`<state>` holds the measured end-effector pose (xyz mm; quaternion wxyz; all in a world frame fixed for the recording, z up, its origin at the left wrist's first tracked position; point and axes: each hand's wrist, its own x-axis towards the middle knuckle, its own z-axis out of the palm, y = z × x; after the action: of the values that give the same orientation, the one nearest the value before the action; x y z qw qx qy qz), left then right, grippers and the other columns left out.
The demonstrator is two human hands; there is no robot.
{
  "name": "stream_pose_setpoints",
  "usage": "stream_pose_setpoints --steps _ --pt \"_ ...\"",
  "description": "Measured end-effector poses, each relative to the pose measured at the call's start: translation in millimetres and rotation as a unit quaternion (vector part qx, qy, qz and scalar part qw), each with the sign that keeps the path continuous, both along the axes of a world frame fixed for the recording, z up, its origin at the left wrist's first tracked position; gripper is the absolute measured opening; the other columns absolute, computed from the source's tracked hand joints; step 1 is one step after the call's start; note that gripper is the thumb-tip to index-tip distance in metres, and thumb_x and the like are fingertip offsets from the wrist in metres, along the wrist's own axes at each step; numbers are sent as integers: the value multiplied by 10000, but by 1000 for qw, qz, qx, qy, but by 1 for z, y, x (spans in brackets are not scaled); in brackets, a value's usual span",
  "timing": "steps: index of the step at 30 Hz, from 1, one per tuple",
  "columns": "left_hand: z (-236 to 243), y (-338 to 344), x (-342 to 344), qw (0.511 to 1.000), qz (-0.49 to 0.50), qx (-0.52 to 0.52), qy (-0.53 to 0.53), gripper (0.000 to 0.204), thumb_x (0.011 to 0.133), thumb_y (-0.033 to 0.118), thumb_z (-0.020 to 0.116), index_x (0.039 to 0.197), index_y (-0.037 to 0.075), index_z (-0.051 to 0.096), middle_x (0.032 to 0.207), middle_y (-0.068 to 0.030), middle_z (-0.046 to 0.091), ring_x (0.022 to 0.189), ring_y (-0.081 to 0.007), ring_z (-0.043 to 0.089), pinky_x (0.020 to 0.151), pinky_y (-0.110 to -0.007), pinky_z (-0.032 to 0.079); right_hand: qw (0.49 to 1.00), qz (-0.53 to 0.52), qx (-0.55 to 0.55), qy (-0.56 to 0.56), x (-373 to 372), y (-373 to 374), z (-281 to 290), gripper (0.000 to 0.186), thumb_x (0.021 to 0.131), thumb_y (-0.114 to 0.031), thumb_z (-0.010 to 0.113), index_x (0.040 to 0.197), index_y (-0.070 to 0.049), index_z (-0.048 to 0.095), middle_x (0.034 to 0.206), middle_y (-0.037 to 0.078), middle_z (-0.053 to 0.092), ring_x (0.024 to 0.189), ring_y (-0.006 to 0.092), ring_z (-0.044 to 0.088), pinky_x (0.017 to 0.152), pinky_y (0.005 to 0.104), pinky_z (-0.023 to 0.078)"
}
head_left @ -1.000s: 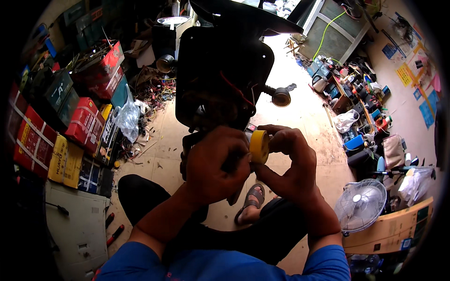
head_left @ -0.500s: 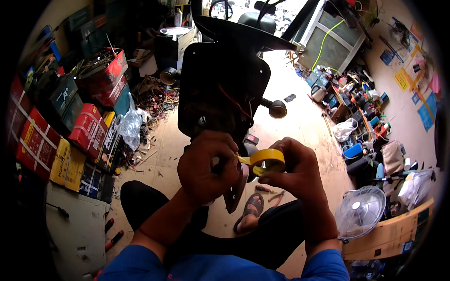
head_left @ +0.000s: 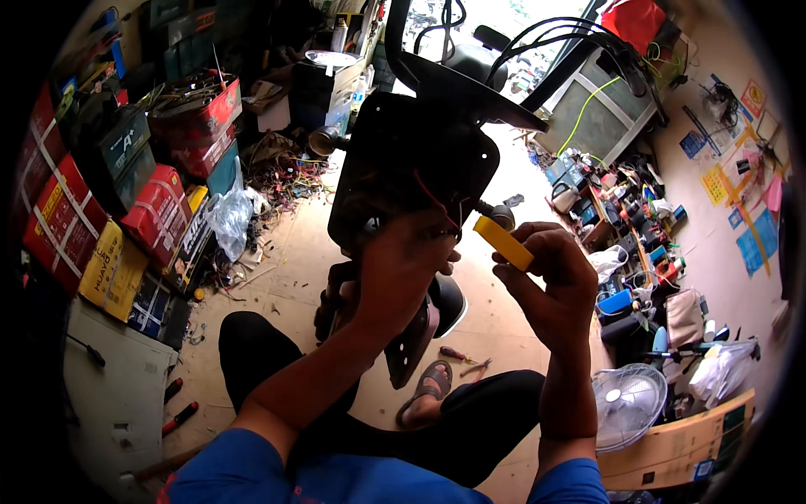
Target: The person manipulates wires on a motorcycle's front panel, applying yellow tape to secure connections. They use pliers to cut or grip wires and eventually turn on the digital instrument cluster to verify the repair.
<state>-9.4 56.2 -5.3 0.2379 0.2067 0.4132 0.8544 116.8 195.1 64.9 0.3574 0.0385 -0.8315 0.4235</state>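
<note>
My right hand (head_left: pixel 550 277) holds a roll of yellow tape (head_left: pixel 502 243) edge-on, just right of a large black vehicle panel (head_left: pixel 416 164) that hangs in front of me. My left hand (head_left: pixel 407 269) presses against the lower part of that panel, close to a thin red wire (head_left: pixel 435 204) and a small round lamp (head_left: pixel 501 217). The fingertips of my left hand are hidden against the dark panel, so what they pinch is unclear. Both hands sit close together, almost touching.
Stacked red and yellow boxes (head_left: pixel 92 218) line the left wall beside a tangle of wires (head_left: pixel 281 172). A white fan (head_left: pixel 628 406) and cluttered bottles and tools (head_left: pixel 625 227) fill the right. A red screwdriver (head_left: pixel 453 354) lies on the floor by my sandalled foot (head_left: pixel 426 388).
The tape roll has turned from showing its round face to edge-on and moved right and up with my right hand. My view tilted upward, bringing more of the panel in.
</note>
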Motion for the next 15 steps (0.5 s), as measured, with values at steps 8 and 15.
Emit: stream_pose_setpoints --steps 8,15 --pt "-13 22 -17 998 -28 23 -42 278 990 124 703 1205 -51 679 909 -87 737 801 -123 679 754 -273 527 990 0 136 -44 -27 -5 21 338 798 16 886 1033 30 643 1133 161 705 995 215 751 805 316 644" --pt "-30 13 -15 986 -21 144 -78 204 1018 48 648 1192 -59 649 999 -127 736 869 -163 707 787 -294 560 975 -4 214 -55 -46 -7 17 297 822 -35 881 998 31 651 1128 166 713 953 269 769 811 344 645"
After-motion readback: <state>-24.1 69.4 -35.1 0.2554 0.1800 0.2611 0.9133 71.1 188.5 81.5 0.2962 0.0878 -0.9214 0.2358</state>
